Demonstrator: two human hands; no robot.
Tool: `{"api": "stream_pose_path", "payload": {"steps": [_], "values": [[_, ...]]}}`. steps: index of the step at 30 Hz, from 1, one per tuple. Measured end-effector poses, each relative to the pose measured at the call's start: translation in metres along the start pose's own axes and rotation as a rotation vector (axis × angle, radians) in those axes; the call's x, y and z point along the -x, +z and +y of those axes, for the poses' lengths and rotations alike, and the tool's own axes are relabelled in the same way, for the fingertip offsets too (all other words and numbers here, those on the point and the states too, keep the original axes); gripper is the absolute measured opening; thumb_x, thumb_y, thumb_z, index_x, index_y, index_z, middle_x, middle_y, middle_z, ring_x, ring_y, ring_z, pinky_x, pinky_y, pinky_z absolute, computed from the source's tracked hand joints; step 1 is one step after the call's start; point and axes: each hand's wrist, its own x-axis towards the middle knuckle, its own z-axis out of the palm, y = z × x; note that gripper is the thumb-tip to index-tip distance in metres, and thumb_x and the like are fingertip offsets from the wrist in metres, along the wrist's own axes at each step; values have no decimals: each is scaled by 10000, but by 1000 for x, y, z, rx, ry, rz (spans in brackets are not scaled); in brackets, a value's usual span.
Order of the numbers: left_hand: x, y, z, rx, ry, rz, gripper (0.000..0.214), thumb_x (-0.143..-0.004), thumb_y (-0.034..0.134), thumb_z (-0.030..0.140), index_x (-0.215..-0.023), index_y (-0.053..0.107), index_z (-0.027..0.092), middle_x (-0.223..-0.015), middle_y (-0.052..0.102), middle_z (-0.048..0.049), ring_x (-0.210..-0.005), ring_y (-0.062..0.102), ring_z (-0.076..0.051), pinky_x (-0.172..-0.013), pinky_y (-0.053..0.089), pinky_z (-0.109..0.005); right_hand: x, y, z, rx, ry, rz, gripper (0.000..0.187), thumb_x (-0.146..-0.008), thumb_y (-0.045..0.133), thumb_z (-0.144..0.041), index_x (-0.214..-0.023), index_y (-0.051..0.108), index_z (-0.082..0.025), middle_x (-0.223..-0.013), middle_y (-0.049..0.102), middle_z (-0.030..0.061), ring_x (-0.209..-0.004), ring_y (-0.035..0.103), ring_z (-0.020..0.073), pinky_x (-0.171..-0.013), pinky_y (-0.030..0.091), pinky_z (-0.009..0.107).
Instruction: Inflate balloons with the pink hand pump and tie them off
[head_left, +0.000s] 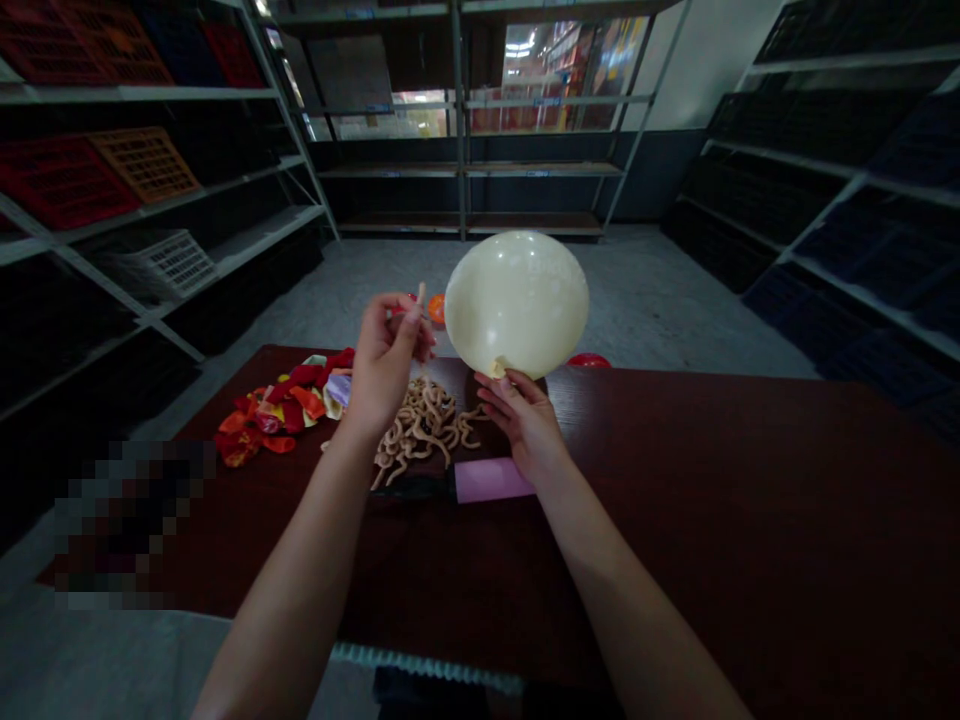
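Observation:
A cream-coloured inflated balloon (517,300) rises above the table, its neck pinched between the thumb and fingers of my right hand (525,415). My left hand (390,345), a little to the left of the balloon, is closed on a short tan rubbery strip (421,296) that sticks up past the thumb. Below and between my hands lies a heap of curly tan strips (424,425), partly covered by my left forearm. A pink and black hand pump (491,480) rests on the table under my right wrist.
Left of the heap, several uninflated balloons (281,405) lie loose on the dark red-brown table (712,480). Beyond its far edge are an orange balloon (437,308) and a red balloon (590,360). Shelves with crates (142,160) line the sides; a metal rack (460,170) stands behind.

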Motion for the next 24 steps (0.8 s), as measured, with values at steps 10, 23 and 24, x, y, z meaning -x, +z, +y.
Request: {"api": "stream_pose_path", "payload": {"steps": [10, 23, 24], "values": [[13, 24, 5, -326, 315, -132, 88, -885, 651, 274, -917, 687, 201, -889, 720, -36, -795, 659, -116, -698, 521, -230, -3, -1, 4, 53, -16, 5, 312, -675, 794, -390, -940, 666, -287, -947, 765, -10, -871, 701, 149, -752, 507, 284], [31, 27, -22, -464, 381, -311, 216, -831, 713, 274, -1023, 702, 176, -988, 732, -71, -929, 682, -169, -824, 531, -288, -1, -4, 5, 114, 24, -55, 268, -620, 817, -334, -865, 719, -290, -877, 734, -51, -812, 664, 123, -776, 506, 283], [31, 25, -21, -459, 373, -349, 268, -819, 726, 268, -1071, 696, 184, -1038, 725, -76, -968, 674, -175, -844, 528, -297, 0, -5, 4, 96, 45, -61, 276, -608, 823, -320, -859, 711, -291, -870, 732, -56, -801, 660, 117, -767, 505, 273]]}}
